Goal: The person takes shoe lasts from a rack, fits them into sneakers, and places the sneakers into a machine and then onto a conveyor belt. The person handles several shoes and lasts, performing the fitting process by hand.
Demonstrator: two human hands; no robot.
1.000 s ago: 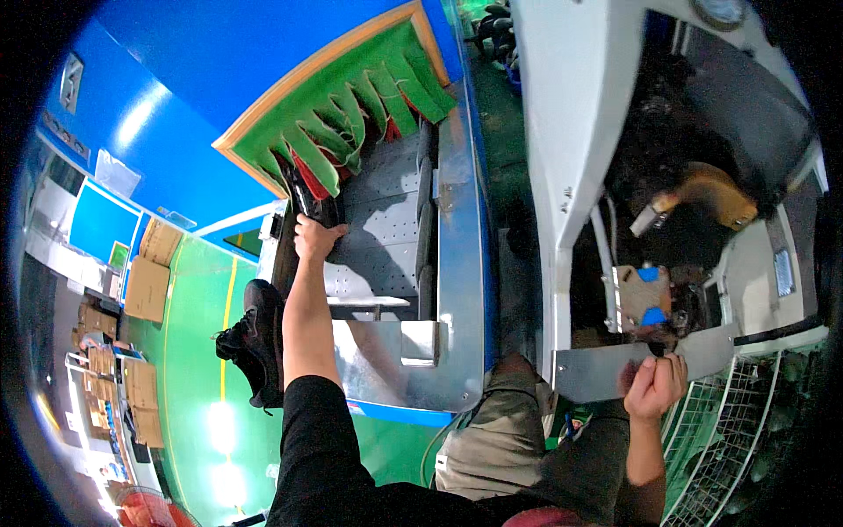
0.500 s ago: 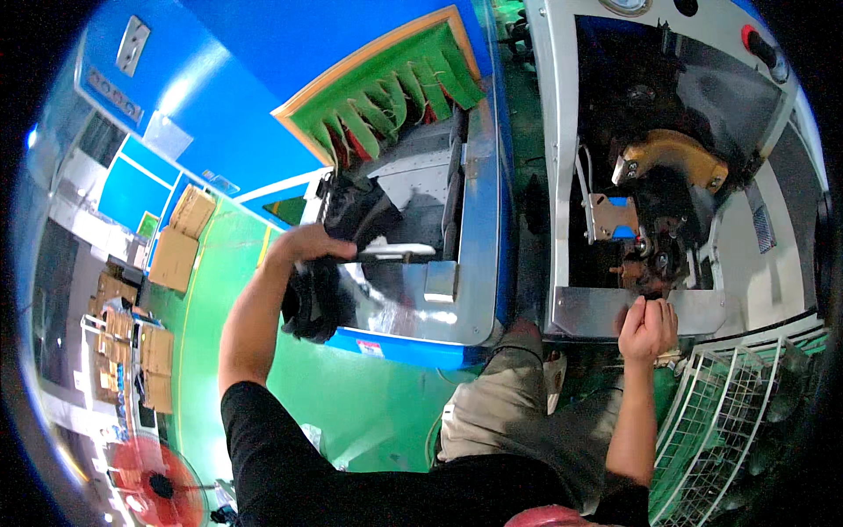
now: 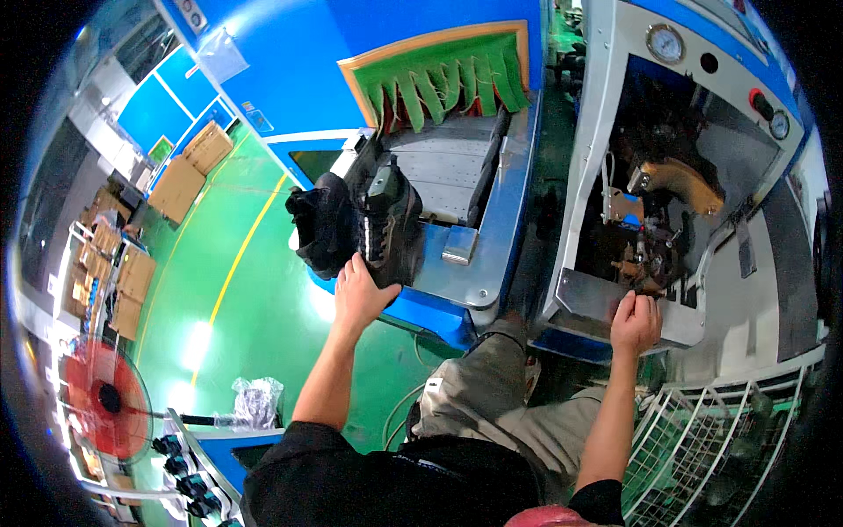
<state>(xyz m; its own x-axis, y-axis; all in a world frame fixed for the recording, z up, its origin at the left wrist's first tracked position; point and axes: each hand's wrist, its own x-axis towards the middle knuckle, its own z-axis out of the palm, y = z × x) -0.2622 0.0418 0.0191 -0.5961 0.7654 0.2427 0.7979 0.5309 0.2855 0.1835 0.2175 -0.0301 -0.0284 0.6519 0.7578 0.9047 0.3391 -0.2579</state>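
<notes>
Two big machines fill my view: a blue conveyor machine (image 3: 492,220) with a green fringed curtain (image 3: 443,83) over its mouth, and just beside it on the right a grey press machine (image 3: 615,132) with gauges along its top. A red fan (image 3: 101,395) stands on the green floor (image 3: 255,307) well apart at the lower left, near stacked cardboard boxes (image 3: 180,171). At the front-left corner of the conveyor's metal bench (image 3: 457,171) sit two black shoes (image 3: 356,224), touching each other and partly overhanging the edge. My left hand (image 3: 360,294) grasps the nearer shoe from below, fingers curled around its heel end. My right hand (image 3: 634,323) rests at the front edge of the press machine's opening, fingers bent over small dark parts (image 3: 650,277); I cannot tell whether it grips anything there.
</notes>
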